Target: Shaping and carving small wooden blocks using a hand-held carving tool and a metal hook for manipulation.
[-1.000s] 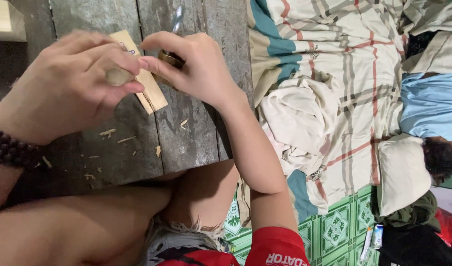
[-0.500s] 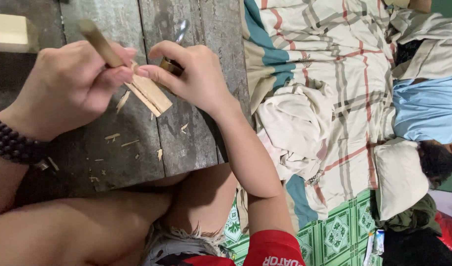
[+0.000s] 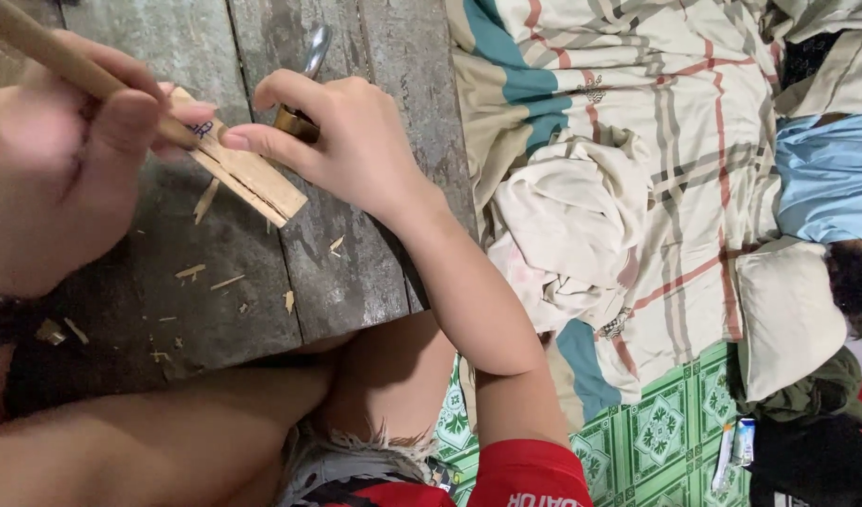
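Left hand [image 3: 60, 164]: closed around a stick [image 3: 46, 52], which runs from the upper left corner down to the wood piece; fingers wrapped over the stick's lower end.
Right hand [image 3: 342, 141]: closed on a knife [image 3: 304, 89]; brass-coloured collar shows between thumb and forefinger, metal blade tip sticks out above the knuckles. Forefinger extended leftward, its tip touching the wood piece.
Wood piece [image 3: 248, 178]: flat, pale slat lying tilted on the counter, between the two hands. Upper left end sits under the left hand's fingers; lower right end free, just below the right hand's forefinger. A dark split line runs along its length. Some blue marking near its upper end.
Stick and wood piece: stick's lower end meets the slat's upper end; exact contact hidden by fingers.
Counter [image 3: 356, 272]: weathered grey planks with gaps between them.
Shavings [image 3: 201, 272]: small pale chips scattered on the planks below the wood piece; one longer sliver just left of the slat.
Legs [image 3: 168, 432]: the person's bare legs below the counter edge, frayed shorts hem visible.
Sleeve [image 3: 530, 474]: red, at the right arm's upper end.
Blanket [image 3: 638, 122]: plaid, cream with red and teal stripes, right of the counter, well apart from the hands.
Floor mat [image 3: 656, 427]: green patterned, lower right.
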